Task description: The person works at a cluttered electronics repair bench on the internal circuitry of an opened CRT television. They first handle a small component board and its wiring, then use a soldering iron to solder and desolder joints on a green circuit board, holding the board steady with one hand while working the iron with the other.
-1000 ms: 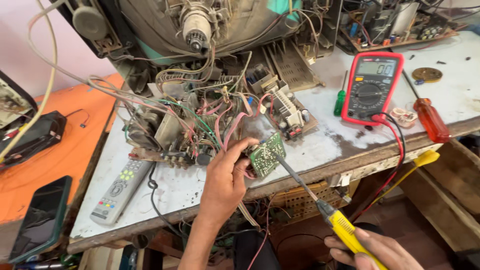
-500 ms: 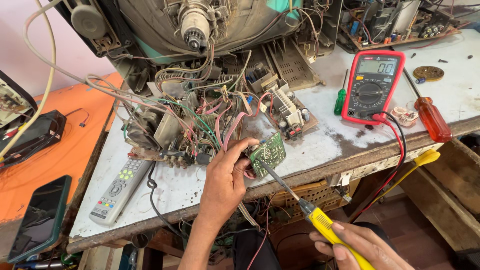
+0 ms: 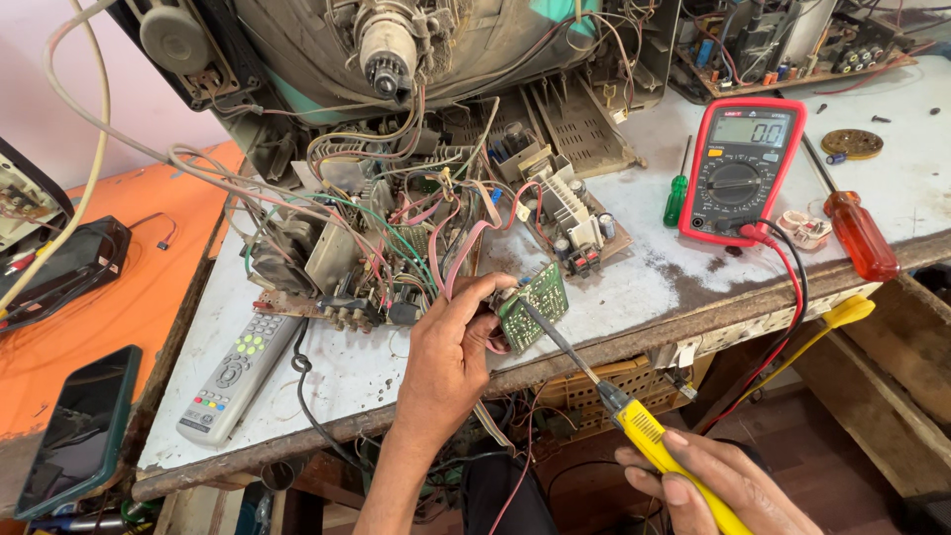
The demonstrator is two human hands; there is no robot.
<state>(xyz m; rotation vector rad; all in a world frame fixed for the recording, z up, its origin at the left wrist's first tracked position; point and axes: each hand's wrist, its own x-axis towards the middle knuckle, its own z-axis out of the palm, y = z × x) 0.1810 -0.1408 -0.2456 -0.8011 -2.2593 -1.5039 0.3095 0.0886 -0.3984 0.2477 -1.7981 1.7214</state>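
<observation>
Now, left hand [image 3: 446,362]: pinching the small green circuit board [image 3: 533,305] at the bench's near edge.
Right hand [image 3: 718,485]: closed around the yellow-handled soldering iron [image 3: 649,436], tip touching the board.
Multimeter [image 3: 741,168]: far right.

Left hand [image 3: 448,359] pinches a small green circuit board [image 3: 532,305], matt with dull solder specks. At five o'clock, right hand [image 3: 718,482] grips the soldering iron [image 3: 634,421]: glossy yellow plastic handle, dark metal shaft. The table [image 3: 644,282] is rough, stained white paint over worn wood. Glossy red plastic multimeter [image 3: 740,168] at two o'clock.
</observation>
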